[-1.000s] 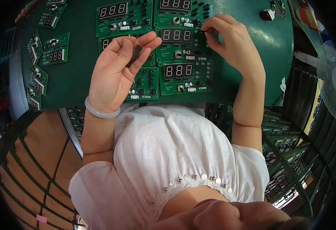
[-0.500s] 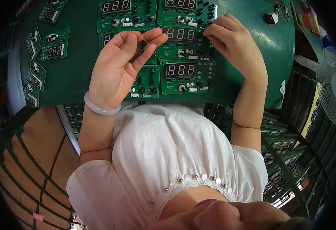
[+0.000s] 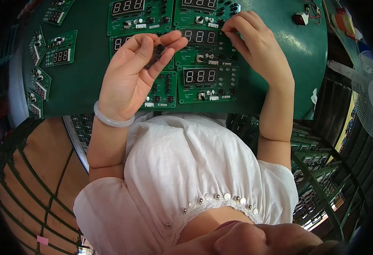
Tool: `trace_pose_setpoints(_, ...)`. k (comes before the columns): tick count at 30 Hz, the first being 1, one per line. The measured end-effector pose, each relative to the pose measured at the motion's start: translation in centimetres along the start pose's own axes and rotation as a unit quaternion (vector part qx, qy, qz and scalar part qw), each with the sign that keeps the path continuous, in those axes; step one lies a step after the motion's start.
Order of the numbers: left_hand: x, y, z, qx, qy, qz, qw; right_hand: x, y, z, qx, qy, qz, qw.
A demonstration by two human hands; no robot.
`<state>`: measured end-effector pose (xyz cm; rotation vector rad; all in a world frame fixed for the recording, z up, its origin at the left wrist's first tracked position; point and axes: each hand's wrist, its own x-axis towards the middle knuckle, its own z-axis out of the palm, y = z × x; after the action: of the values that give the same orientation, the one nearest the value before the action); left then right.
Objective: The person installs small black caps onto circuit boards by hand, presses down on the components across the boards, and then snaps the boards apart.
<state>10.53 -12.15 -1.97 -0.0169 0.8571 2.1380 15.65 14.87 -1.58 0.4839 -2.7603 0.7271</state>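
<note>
My left hand (image 3: 129, 76) is cupped palm up over the left column of circuit boards, its fingers curled around several small black caps (image 3: 158, 52). With thumb and forefinger pinched together, my right hand (image 3: 256, 44) is at the upper right part of a green circuit board (image 3: 186, 58) with a three-digit display. Whatever sits between those fingertips is too small to make out. Nearer my body lies another display board (image 3: 190, 94) with pale round parts along its right side. The board above (image 3: 186, 19) carries black caps there, as does the lower left board (image 3: 163, 89).
More display boards (image 3: 73, 42) lie at the table's left side. A small red and white part with wires (image 3: 300, 18) sits at the far right of the green table (image 3: 275, 102). A fan (image 3: 369, 91) stands beyond the right edge.
My right hand has shifted slightly up and left, fingertips still pinched. The boards in front of me have slid a little to the left. My left hand is almost unmoved.
</note>
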Motion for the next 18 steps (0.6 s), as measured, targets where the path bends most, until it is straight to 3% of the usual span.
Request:
trace_pose_setpoints(6, 0.0, -0.4, 0.5, 0.0, 0.002, -0.012, 1.0, 0.1, 0.1, 0.4, -0.037, -0.012, -0.02, 0.999)
trace_pose_setpoints(12, 0.2, -1.2, 1.4, 0.009, 0.002, -0.037, 0.999, -0.3, 0.0, -0.9, 0.125, -0.042, 0.011, 0.991)
trace_pose_setpoints(18, 0.4, -2.2, 2.3, -0.006, 0.011, -0.048, 0.999, -0.2, 0.0, -0.5, 0.112, -0.04, -0.004, 0.993)
